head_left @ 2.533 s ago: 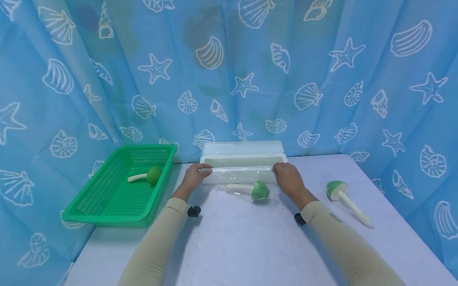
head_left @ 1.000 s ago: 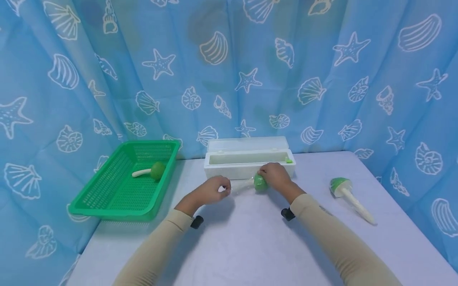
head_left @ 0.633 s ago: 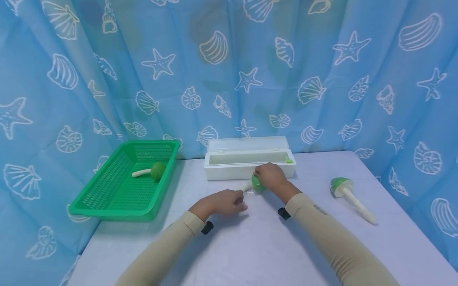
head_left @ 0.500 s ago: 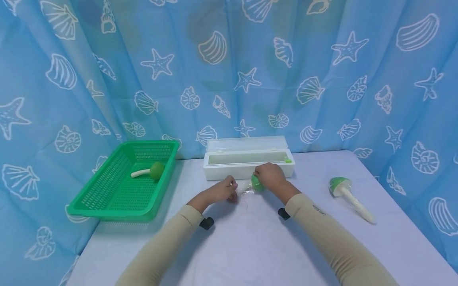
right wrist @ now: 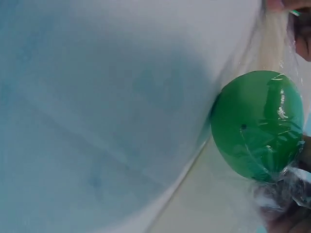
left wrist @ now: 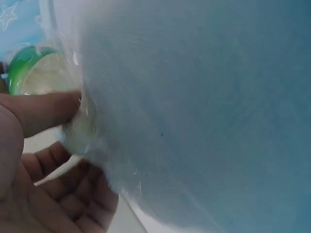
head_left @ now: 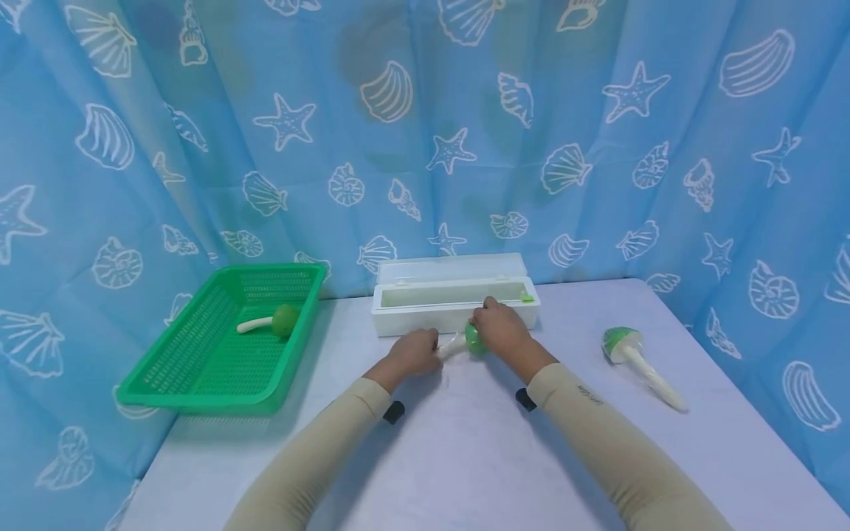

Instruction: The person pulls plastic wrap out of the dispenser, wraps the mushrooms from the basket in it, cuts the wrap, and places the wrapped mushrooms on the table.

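A toy mushroom with a green cap [head_left: 474,339] and pale stem [head_left: 454,346] is wrapped in clear cling film, just in front of the white box. My left hand [head_left: 413,352] pinches the stem end; in the left wrist view its thumb [left wrist: 48,109] lies across the film. At the cap's far side, my right hand [head_left: 501,330] holds the mushroom. The right wrist view shows bunched film [right wrist: 279,194] between the right fingers and the glossy cap [right wrist: 257,124]. The right fingers are partly hidden behind it.
The white cling film box [head_left: 425,321] stands behind the hands, its lid [head_left: 451,268] raised and a green slider [head_left: 527,298] on its edge. A green basket [head_left: 265,402] at left holds an unwrapped mushroom [head_left: 284,321]. A film-wrapped mushroom [head_left: 647,372] lies at right.
Both hands have left the film stretched along the box and come to the mushroom. The right hand has taken the cap; the left has moved right and now grips the stem.
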Demonstrator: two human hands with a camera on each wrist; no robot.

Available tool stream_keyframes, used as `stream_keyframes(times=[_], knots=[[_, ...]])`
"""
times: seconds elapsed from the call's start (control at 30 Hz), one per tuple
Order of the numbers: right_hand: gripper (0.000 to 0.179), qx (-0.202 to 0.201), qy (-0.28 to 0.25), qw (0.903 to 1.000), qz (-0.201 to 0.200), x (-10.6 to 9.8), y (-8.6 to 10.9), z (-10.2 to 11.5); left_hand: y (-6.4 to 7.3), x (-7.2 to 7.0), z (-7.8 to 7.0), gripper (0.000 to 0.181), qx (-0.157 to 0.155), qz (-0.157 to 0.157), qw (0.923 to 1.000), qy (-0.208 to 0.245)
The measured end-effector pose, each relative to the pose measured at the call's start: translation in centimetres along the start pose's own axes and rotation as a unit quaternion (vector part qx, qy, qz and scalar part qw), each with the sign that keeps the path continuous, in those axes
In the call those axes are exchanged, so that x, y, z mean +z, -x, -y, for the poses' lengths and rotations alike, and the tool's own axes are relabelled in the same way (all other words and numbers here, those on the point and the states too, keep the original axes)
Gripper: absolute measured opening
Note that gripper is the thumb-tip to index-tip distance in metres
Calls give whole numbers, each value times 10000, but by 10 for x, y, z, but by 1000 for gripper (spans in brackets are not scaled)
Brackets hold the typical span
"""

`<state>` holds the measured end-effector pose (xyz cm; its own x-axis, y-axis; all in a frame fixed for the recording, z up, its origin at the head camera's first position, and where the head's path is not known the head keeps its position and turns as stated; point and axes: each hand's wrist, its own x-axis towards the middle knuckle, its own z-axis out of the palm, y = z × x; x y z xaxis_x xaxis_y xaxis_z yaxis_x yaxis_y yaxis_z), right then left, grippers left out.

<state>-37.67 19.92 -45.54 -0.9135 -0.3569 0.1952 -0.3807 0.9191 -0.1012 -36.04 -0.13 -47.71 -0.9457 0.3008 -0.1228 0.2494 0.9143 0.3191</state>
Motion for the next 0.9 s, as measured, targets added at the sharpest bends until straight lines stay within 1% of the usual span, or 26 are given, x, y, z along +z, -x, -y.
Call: stream_keyframes(times=[0.07,0.1,0.17,0.2,0.23,0.27,0.3,0.33,0.4,0.47,0.5,0.57,0.63,0.7,0.73,0.83,0.9], knots=[[25,272,-597,9978,58,2,3,-7,2,-1,1,32,150,17,9994,325],[25,412,-999,9941,35,3,5,-11,3,-3,2,36,215,-25,9985,511],[23,637,-1861,9804,-107,6,9,-19,7,-5,2,39,427,-189,9956,808],[23,694,-2193,9730,-180,7,11,-23,8,-7,2,39,564,-299,9938,913],[22,703,-2417,9675,-235,9,13,-27,10,-8,2,37,691,-437,9926,897],[22,677,-2598,9629,-262,9,15,-30,11,-9,1,35,814,-585,9919,779],[22,626,-2682,9609,-269,9,17,-33,13,-10,-1,33,917,-724,9912,626],[22,575,-2701,9608,-238,9,19,-36,14,-11,-2,31,1032,-860,9899,451],[21,502,-2639,9632,-99,8,22,-39,17,-11,-6,31,1194,-1111,9865,-128],[19,486,-2594,9644,133,6,26,-43,20,-10,-11,31,1311,-1290,9802,-739],[18,507,-2578,9645,254,5,27,-44,21,-10,-13,31,1361,-1320,9775,-929],[14,554,-2646,9614,511,1,31,-47,24,-10,-18,30,1445,-1276,9727,-1289],[13,599,-2746,9570,716,-2,34,-49,27,-9,-23,29,1527,-1129,9701,-1512],[14,642,-2914,9504,882,-4,36,-50,30,-7,-28,29,1615,-1016,9665,-1716],[15,632,-2998,9467,992,-5,37,-50,31,-6,-30,29,1667,-997,9634,-1846],[16,510,-3026,9429,1297,-4,40,-52,35,-3,-34,28,1753,-1028,9540,-2203],[13,389,-3037,9395,1536,-3,41,-54,39,-2,-36,28,1770,-1052,9493,-2374]])
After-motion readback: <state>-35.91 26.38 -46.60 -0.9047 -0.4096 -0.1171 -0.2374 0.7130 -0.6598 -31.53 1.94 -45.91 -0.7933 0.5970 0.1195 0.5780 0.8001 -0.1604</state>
